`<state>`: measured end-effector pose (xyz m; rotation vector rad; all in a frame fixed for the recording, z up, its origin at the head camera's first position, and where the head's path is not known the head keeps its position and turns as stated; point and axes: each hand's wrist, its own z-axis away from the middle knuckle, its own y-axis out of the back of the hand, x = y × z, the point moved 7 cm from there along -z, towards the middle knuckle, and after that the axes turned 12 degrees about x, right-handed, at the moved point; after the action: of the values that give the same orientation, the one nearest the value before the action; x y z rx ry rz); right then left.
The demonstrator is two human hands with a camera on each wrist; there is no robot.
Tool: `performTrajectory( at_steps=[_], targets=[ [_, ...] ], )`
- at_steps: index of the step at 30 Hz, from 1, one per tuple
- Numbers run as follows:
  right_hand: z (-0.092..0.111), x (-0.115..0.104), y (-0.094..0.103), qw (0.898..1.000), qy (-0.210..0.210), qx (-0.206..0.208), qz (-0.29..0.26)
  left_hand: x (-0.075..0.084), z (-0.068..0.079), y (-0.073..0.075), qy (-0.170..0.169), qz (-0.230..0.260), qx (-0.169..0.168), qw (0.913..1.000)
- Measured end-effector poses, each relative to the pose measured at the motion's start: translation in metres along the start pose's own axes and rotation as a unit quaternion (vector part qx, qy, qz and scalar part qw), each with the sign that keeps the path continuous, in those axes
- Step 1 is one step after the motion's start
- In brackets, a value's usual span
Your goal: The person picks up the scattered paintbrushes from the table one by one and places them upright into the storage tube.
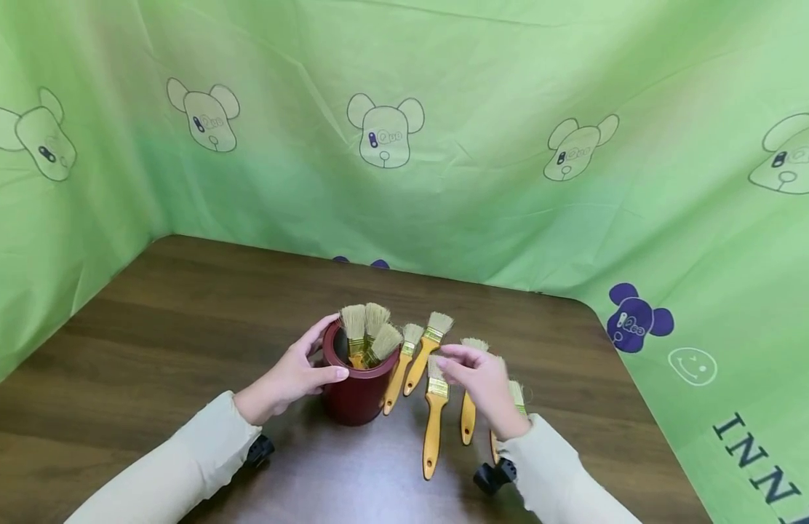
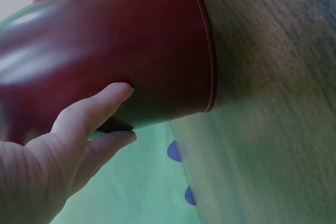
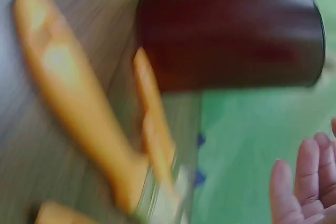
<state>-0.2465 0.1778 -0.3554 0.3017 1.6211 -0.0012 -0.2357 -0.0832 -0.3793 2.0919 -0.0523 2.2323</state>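
Observation:
My left hand [image 1: 289, 375] holds a dark red cylindrical container [image 1: 355, 400] at its left side, thumb on the near rim and fingers toward the back. Three bristle-up paintbrushes [image 1: 378, 320] stand in the container. Over the loose brushes hovers my right hand [image 1: 479, 375], its fingers loosely bent with nothing held; the right wrist view shows these fingers [image 3: 307, 174] apart from everything. Nearest below it lies a yellow-handled paintbrush [image 1: 433, 433]. Another brush [image 1: 468, 418] and more on the right are partly hidden by that hand.
Two more paintbrushes, one [image 1: 398, 375] close beside the container and one [image 1: 419, 364] just right of it, lie on the brown wooden table [image 1: 201, 313]. A green printed cloth [image 1: 300, 196] hangs around the table's back and sides.

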Motion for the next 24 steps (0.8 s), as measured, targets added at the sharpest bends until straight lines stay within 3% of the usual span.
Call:
performTrajectory(
  at_steps=[4, 7, 12, 17, 21, 24],
  targets=[
    [-0.006, 0.015, 0.039, 0.996, -0.021, 0.038, 0.072, 0.0, -0.001, 0.001, -0.002, 0.0, -0.003, 1.0],
    [-0.008, 0.03, 0.068, 0.988, -0.038, 0.049, 0.145, -0.001, -0.002, 0.001, 0.0, 0.003, -0.006, 1.0],
    [-0.014, 0.052, 0.101, 0.952, -0.022, 0.032, 0.304, -0.002, -0.002, 0.002, 0.002, -0.002, 0.002, 1.0],
    [-0.017, 0.069, 0.118, 0.916, -0.034, 0.003, 0.399, -0.002, -0.002, 0.002, 0.001, -0.007, 0.003, 1.0],
    [-0.017, 0.077, 0.124, 0.9, -0.057, -0.029, 0.431, -0.001, -0.001, 0.002, -0.001, -0.012, 0.002, 0.9999],
    [-0.017, 0.08, 0.125, 0.894, -0.063, -0.047, 0.441, -0.001, -0.001, 0.002, -0.003, -0.013, 0.002, 0.9999]
  ],
)
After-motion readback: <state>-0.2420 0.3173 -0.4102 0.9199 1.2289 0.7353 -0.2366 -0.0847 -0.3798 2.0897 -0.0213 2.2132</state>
